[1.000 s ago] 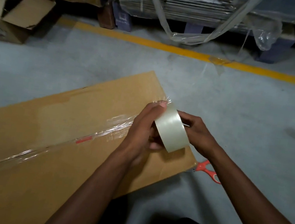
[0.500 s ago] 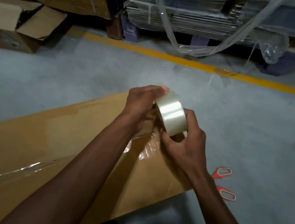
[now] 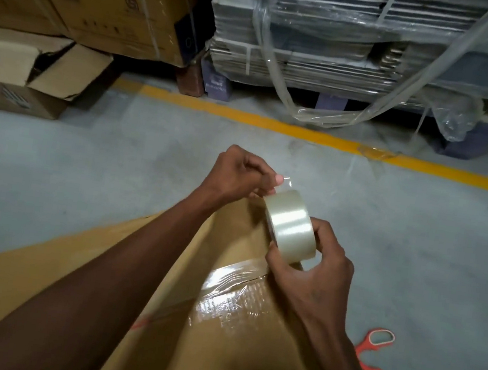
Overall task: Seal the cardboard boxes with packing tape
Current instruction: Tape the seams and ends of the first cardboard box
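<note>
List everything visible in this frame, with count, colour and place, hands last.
flattened cardboard box: one, brown, on the floor in front of the person, seam taped
tape roll: one, clear, held above the box's far end
scissors: one pair, orange handles, on the floor right of the box
floor line: one, yellow, across the grey floor
open carton: one, brown, far left
wrapped pallet stack: one, grey, at back
left hand: pinches the tape's free end
right hand: grips the roll
</note>
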Motion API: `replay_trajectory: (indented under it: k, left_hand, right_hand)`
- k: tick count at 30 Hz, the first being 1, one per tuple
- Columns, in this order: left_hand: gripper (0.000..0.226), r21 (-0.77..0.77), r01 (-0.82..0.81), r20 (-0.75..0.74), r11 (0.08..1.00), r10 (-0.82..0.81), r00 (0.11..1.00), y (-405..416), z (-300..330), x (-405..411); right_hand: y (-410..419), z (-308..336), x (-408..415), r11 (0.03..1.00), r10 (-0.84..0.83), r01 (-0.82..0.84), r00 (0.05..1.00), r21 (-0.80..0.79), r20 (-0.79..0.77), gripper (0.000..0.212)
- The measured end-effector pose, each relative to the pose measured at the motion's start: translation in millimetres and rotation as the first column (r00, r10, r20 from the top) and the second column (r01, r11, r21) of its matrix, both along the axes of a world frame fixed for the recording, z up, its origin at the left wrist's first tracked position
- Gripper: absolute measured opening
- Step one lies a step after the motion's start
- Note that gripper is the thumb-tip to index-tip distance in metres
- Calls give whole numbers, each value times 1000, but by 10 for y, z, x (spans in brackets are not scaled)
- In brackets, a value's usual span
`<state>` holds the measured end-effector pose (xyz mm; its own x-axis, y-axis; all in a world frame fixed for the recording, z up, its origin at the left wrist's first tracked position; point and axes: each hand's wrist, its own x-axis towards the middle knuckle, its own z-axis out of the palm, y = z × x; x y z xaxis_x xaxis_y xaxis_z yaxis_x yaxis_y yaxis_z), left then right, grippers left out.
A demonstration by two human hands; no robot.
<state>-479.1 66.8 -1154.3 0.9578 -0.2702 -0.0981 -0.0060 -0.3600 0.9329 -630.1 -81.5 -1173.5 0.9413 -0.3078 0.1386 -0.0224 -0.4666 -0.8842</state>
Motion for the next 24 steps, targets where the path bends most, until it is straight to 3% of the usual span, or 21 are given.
replay_trajectory:
  k: [5,15,24]
  left_hand:
    - [14,161,-46,139,986,24,990,-68,-146,290]
    - [20,192,-184,19,964,184,983,-27,-330,508]
    - [22,211,-208,-45,955,222,974,-16,-640,471]
  right_hand:
    - [10,35,241,1000,8,-9,999,-12,-36,46]
    - [-122,240,217,1000,19,-18,977,8,-213,36]
    - [-115,269,-123,998,8,-21,981,-64,-194,31]
